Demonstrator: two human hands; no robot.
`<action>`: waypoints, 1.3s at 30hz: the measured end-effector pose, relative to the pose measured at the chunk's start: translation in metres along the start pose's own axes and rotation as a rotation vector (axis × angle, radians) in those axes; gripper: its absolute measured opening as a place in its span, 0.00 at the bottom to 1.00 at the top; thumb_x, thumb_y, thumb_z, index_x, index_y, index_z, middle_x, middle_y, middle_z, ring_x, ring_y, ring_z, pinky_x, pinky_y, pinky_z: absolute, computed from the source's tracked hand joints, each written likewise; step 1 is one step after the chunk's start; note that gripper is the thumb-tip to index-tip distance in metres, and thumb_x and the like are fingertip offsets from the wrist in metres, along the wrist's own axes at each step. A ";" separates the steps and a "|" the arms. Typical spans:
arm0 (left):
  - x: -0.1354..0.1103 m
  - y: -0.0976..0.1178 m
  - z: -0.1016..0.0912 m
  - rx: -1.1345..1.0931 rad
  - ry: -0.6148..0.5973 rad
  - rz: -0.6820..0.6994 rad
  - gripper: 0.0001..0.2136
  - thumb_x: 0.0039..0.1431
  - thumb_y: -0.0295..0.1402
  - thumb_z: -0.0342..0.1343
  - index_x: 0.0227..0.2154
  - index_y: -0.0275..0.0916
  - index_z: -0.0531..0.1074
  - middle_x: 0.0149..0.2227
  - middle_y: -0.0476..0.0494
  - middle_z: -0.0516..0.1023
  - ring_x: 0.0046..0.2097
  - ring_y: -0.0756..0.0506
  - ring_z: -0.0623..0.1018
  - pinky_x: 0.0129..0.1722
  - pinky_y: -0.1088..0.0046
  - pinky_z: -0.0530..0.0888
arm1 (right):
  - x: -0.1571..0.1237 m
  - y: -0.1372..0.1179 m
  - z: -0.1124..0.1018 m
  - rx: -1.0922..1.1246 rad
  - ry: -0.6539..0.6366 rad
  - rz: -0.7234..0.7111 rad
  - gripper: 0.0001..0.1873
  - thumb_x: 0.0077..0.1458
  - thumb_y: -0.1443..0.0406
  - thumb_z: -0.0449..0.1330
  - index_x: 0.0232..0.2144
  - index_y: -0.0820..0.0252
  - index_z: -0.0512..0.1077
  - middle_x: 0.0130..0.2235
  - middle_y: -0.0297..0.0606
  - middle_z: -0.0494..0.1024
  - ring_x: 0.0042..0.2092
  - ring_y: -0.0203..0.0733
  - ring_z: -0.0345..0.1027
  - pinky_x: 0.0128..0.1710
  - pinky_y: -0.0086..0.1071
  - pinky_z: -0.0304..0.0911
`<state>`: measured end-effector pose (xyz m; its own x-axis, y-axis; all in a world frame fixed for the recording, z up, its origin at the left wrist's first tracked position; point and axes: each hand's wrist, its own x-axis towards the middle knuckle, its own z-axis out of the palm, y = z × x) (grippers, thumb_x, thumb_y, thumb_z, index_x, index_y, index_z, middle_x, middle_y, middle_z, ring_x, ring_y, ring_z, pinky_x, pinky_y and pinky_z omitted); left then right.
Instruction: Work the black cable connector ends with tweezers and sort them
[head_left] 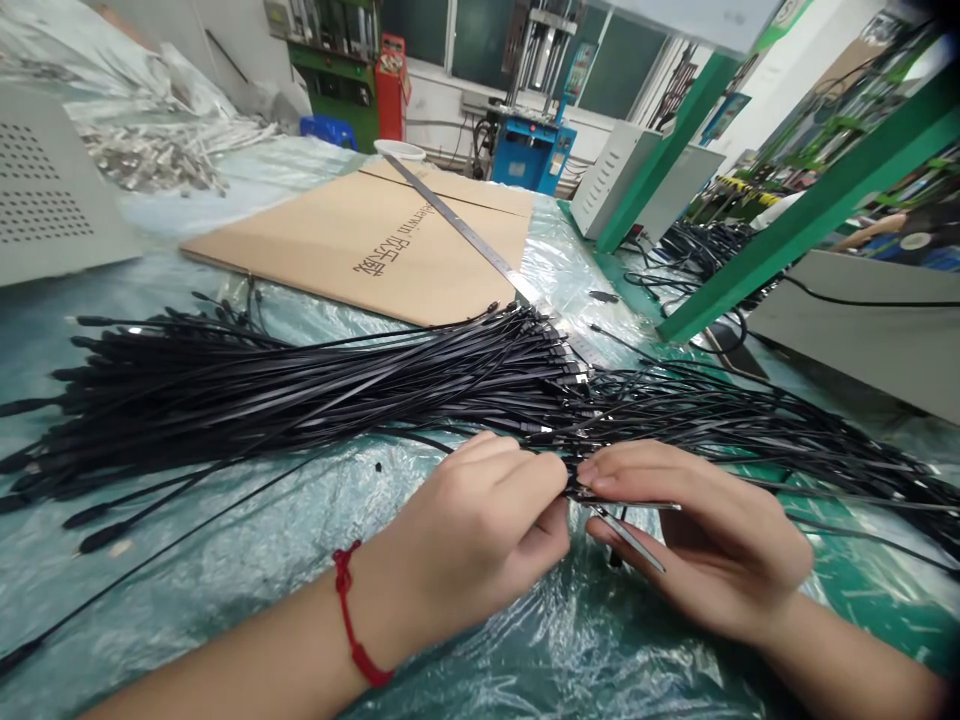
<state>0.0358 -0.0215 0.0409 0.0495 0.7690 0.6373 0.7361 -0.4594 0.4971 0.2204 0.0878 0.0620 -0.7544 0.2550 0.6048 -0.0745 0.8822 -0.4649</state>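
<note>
My left hand [480, 520], with a red cord bracelet [346, 600] at the wrist, is closed in a pinch on the end of a black cable; the fingers mostly hide that end. Facing it, my right hand [720, 540] grips a small metal nail clipper [636, 545] between thumb and fingers. The clipper's two arms spread toward my right palm, and its jaws meet the left fingertips. Just behind both hands lies a thick bundle of black cables [322, 385], their connectors gathered at the right end. More loose black cables [750, 415] stretch off to the right.
Clear plastic sheeting [247, 590] covers the green table. Behind the bundle lie a flat cardboard sheet [315, 230] and a long metal ruler [457, 222]. A green post [810, 205] and grey machine housings stand at right; a perforated grey box [52, 190] is at left.
</note>
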 end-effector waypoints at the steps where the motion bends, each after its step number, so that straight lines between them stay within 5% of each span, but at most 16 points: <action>1: 0.000 0.000 0.000 -0.002 -0.004 -0.002 0.08 0.62 0.20 0.52 0.29 0.37 0.68 0.25 0.52 0.67 0.29 0.49 0.65 0.32 0.70 0.64 | 0.001 0.000 0.000 -0.006 -0.005 -0.003 0.21 0.53 0.75 0.66 0.48 0.53 0.75 0.41 0.39 0.82 0.44 0.44 0.78 0.43 0.37 0.76; 12: -0.003 -0.002 0.004 -0.033 -0.005 -0.009 0.07 0.61 0.21 0.54 0.28 0.37 0.68 0.25 0.52 0.65 0.29 0.49 0.64 0.32 0.69 0.63 | 0.006 -0.004 -0.005 0.011 -0.044 -0.069 0.17 0.54 0.77 0.66 0.45 0.58 0.75 0.39 0.38 0.82 0.43 0.40 0.77 0.42 0.33 0.76; 18: -0.003 -0.001 0.002 -0.040 0.030 -0.007 0.03 0.63 0.23 0.55 0.36 0.36 0.70 0.30 0.50 0.73 0.32 0.49 0.68 0.35 0.69 0.66 | 0.003 0.005 0.001 0.094 0.077 0.153 0.16 0.55 0.73 0.66 0.45 0.55 0.75 0.42 0.38 0.79 0.45 0.39 0.75 0.43 0.32 0.75; 25: -0.003 -0.006 -0.003 0.087 -0.037 0.110 0.09 0.68 0.23 0.52 0.48 0.34 0.71 0.32 0.46 0.74 0.33 0.46 0.69 0.36 0.66 0.69 | 0.008 0.009 0.008 0.303 0.108 0.448 0.10 0.58 0.68 0.66 0.42 0.54 0.74 0.39 0.34 0.78 0.33 0.31 0.76 0.32 0.22 0.73; 32: 0.000 -0.002 -0.005 0.182 0.033 0.119 0.06 0.69 0.26 0.52 0.38 0.34 0.75 0.28 0.48 0.72 0.30 0.46 0.68 0.29 0.67 0.64 | -0.003 0.000 0.004 -0.029 0.111 0.003 0.21 0.52 0.78 0.66 0.47 0.58 0.74 0.41 0.40 0.80 0.44 0.41 0.76 0.43 0.34 0.75; 39: -0.001 -0.001 -0.004 0.201 0.022 0.117 0.08 0.70 0.25 0.51 0.36 0.35 0.75 0.28 0.47 0.72 0.30 0.46 0.68 0.30 0.66 0.64 | -0.002 -0.009 0.002 -0.111 0.077 -0.050 0.21 0.52 0.79 0.65 0.47 0.60 0.74 0.40 0.40 0.80 0.43 0.41 0.77 0.40 0.33 0.76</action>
<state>0.0317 -0.0239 0.0419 0.1291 0.7051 0.6973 0.8462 -0.4449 0.2933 0.2213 0.0787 0.0643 -0.6989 0.2351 0.6755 -0.0353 0.9319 -0.3609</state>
